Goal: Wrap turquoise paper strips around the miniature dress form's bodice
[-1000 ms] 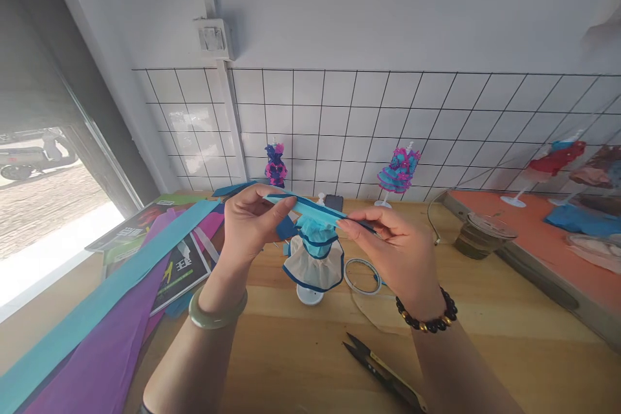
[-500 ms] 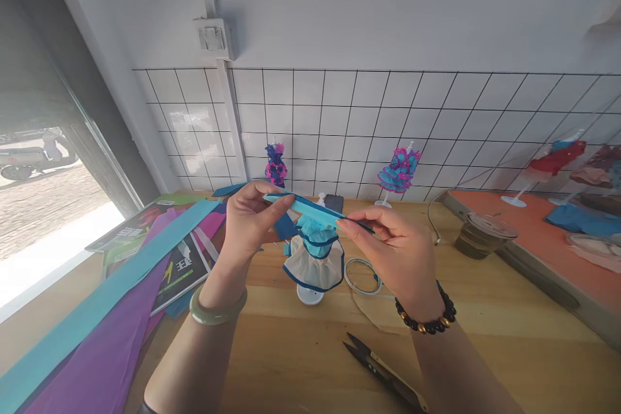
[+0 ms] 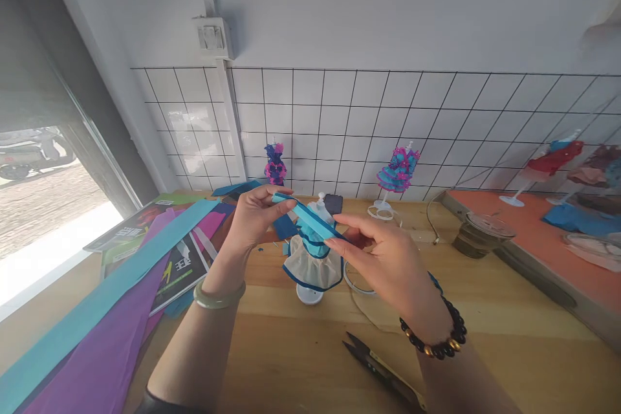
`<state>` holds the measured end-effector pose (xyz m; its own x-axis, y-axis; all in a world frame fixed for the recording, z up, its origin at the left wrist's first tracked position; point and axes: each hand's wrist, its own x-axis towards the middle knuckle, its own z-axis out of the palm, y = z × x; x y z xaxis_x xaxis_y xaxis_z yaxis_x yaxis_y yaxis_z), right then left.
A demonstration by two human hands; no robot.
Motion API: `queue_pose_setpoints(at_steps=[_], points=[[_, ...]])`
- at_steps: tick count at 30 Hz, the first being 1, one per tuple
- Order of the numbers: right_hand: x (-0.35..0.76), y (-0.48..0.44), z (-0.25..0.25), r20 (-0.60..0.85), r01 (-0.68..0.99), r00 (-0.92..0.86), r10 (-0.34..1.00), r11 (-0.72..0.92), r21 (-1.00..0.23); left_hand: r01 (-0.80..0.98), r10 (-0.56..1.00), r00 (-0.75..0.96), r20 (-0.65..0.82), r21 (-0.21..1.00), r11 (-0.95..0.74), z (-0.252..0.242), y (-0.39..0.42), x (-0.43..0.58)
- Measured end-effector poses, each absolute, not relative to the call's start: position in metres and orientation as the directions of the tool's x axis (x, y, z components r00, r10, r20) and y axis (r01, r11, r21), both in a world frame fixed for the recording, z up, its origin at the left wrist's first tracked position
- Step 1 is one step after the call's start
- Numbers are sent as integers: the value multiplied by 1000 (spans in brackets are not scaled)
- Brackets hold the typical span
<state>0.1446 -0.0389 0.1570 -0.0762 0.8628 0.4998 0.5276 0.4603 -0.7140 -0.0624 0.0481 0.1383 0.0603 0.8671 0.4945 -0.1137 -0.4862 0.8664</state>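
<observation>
A narrow light-blue strip (image 3: 313,220) with darker blue edging is stretched between my hands, slanting down to the right. My left hand (image 3: 259,217) pinches its upper end between thumb and fingers. At the lower end, my right hand (image 3: 381,252) grips it the same way. Just behind the strip stands a small white dress form (image 3: 309,295) wearing a miniature dress (image 3: 314,265) with a blue top and a sheer, blue-edged skirt. Part of the top is hidden by the strip. I cannot tell whether the strip touches the dress.
Thread snips (image 3: 383,372) lie on the wooden table near the front. Blue and purple strips (image 3: 111,297) cover magazines (image 3: 182,272) at left. A tape roll (image 3: 356,284) sits partly behind my right hand. Dressed mini forms (image 3: 398,171) stand by the tiled wall; a lidded cup (image 3: 482,236) is at right.
My right hand has moved slightly down and left, so the strip tilts more steeply and its span between my hands is shorter. My left hand has shifted slightly right.
</observation>
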Motion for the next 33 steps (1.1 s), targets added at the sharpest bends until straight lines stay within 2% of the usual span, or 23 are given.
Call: queue_pose_setpoints(at_steps=[8, 14, 21, 28, 33], points=[[145, -44, 160, 522, 524, -69, 850, 477, -706, -83, 851, 48, 523, 851, -519, 133, 54, -57], [143, -41, 160, 550, 546, -90, 830, 503, -670, -251, 871, 143, 470, 869, -427, 130, 51, -47], [139, -39, 159, 486, 518, -107, 867, 466, -717, -401, 866, 274, 418, 868, -292, 126, 53, -39], [139, -37, 157, 473, 459, -96, 876, 461, -759, -365, 889, 234, 394, 883, -296, 125, 54, -40], [143, -28, 156, 484, 489, -62, 873, 449, -748, -328, 915, 162, 369, 895, -303, 122, 58, -42]])
